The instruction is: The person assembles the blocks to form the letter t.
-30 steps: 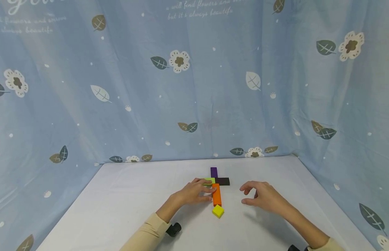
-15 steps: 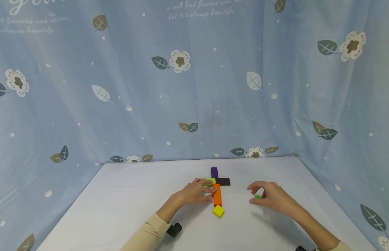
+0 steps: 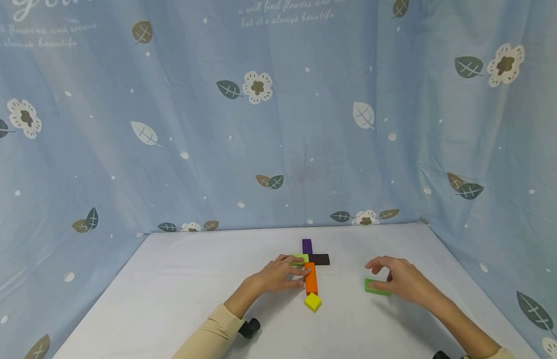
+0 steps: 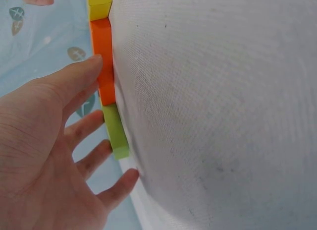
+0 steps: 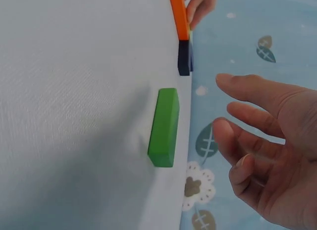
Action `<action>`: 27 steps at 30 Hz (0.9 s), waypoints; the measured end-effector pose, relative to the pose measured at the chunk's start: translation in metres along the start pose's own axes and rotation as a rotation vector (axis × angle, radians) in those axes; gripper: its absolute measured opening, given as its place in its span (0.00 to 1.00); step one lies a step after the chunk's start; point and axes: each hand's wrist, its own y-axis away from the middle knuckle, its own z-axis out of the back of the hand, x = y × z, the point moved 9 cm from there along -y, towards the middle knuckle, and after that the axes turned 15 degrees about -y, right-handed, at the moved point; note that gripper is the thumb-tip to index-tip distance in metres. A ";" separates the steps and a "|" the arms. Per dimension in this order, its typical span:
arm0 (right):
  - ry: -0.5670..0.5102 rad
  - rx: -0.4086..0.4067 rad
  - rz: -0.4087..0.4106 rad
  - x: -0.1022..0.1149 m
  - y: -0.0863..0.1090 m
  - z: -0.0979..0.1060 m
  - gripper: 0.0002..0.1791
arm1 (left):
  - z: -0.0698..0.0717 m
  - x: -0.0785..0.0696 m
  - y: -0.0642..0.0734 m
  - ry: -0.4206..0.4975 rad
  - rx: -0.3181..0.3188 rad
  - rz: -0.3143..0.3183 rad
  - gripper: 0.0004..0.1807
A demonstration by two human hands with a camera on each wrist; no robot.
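My left hand [image 3: 280,274] lies over the left side of a block cross, thumb at the orange block [image 3: 310,279] and fingertips at the lime-green block [image 4: 115,131]. Its fingers are spread and relaxed, and the hand partly hides the lime-green block in the head view. A purple block [image 3: 307,246] and a black block [image 3: 319,259] meet the others at the crossing. The small yellow block [image 3: 312,302] sits turned at the orange one's near end. My right hand [image 3: 406,281], fingers loosely curved and holding nothing, hovers over a green rectangular block [image 5: 164,128] lying flat, apart from the cross.
A white cloth [image 3: 170,299] covers the table. Behind it and at both sides hangs a blue curtain [image 3: 193,124] printed with leaves and flowers. A black wrist camera [image 3: 249,328] juts out beside the left sleeve [image 3: 211,334].
My right hand has shifted to the right and slightly up, uncovering the green block that it hid a second ago. The left hand and the cross of blocks have stayed put.
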 end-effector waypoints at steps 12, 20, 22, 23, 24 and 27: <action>0.058 0.002 -0.020 -0.016 0.006 0.006 0.27 | 0.000 0.000 0.000 0.007 0.000 0.001 0.24; 0.024 0.038 -0.029 -0.028 0.012 0.006 0.27 | -0.004 0.001 -0.001 0.013 0.012 0.015 0.23; 0.015 0.046 -0.033 -0.030 0.013 0.006 0.27 | -0.003 0.001 -0.001 0.014 0.012 0.015 0.23; 0.016 0.053 -0.030 -0.031 0.013 0.006 0.27 | -0.003 0.001 -0.001 0.014 0.012 0.014 0.23; 0.013 0.059 -0.030 -0.032 0.014 0.005 0.27 | -0.002 0.001 0.000 0.013 0.011 0.013 0.23; 0.011 0.073 -0.030 -0.035 0.013 0.004 0.25 | -0.001 0.001 0.000 0.011 0.012 0.011 0.23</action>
